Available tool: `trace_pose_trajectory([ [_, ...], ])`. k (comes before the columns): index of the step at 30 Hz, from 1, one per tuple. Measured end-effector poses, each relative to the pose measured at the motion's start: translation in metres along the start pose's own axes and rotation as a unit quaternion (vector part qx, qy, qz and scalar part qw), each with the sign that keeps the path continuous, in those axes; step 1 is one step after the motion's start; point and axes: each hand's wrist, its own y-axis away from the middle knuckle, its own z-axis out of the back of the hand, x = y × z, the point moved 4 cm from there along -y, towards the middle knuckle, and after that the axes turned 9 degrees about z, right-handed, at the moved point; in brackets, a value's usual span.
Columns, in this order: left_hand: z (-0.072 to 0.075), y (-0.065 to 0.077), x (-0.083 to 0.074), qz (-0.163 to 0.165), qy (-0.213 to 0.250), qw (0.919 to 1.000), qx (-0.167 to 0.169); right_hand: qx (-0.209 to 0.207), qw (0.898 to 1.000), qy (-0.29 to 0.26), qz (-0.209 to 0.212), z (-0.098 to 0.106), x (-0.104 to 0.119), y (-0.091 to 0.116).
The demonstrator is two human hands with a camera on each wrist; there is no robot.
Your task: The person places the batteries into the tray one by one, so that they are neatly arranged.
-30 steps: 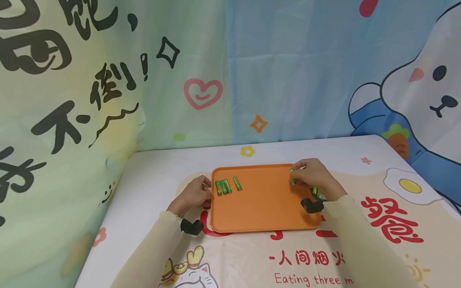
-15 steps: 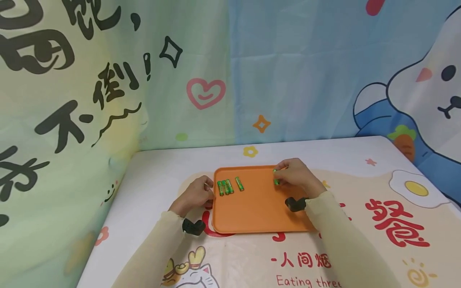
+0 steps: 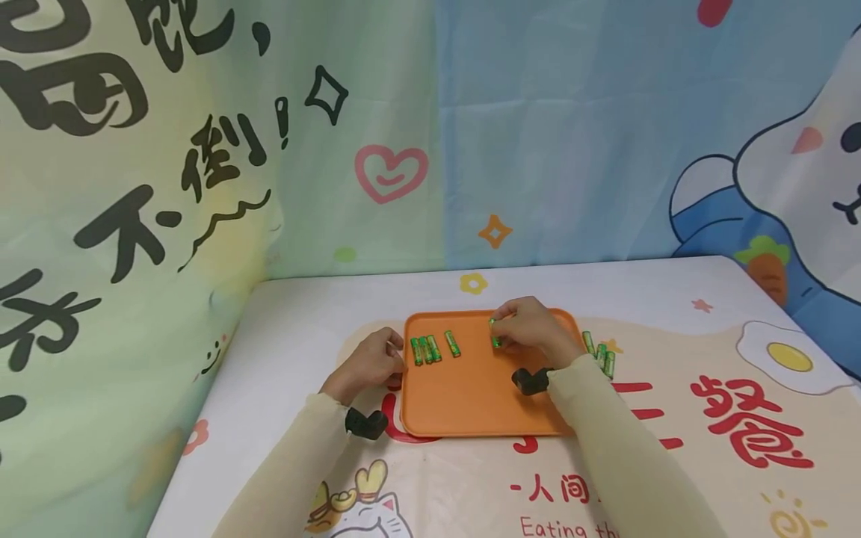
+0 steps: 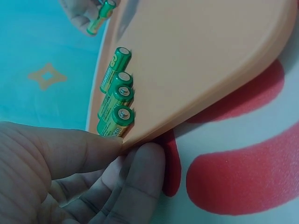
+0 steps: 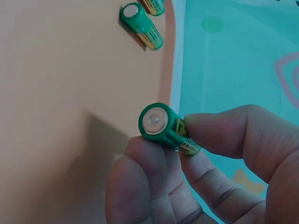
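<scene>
My right hand (image 3: 531, 329) pinches a green battery (image 5: 159, 126) between thumb and fingers, raised over the orange tray (image 3: 471, 407). In the right wrist view one flat end of this battery faces the camera. At the tray's left side, my left hand (image 3: 370, 360) grips the rim, thumb (image 4: 79, 149) on top and fingers underneath. Close to that thumb, several green batteries (image 4: 122, 114) lie side by side on the tray. Slightly apart from them, to their right in the head view, lies a single battery (image 3: 452, 344).
Off the tray's right edge, several more green batteries (image 3: 601, 355) lie on the patterned tablecloth (image 3: 673, 329), partly behind the right sleeve. A printed cloth backdrop (image 3: 377, 239) stands behind the table.
My right hand has moved left with the battery, from the tray's right edge towards the middle. The left hand keeps its grip on the rim. The batteries at right show again beyond the sleeve.
</scene>
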Motion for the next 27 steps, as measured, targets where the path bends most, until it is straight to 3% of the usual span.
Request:
trace_pose_trajectory([
  [27, 0.001, 0.002, -0.001, 0.003, 0.008, 1.0000, -0.002, 0.006, 1.000, 0.001, -0.001, -0.037, 0.007, -0.025],
])
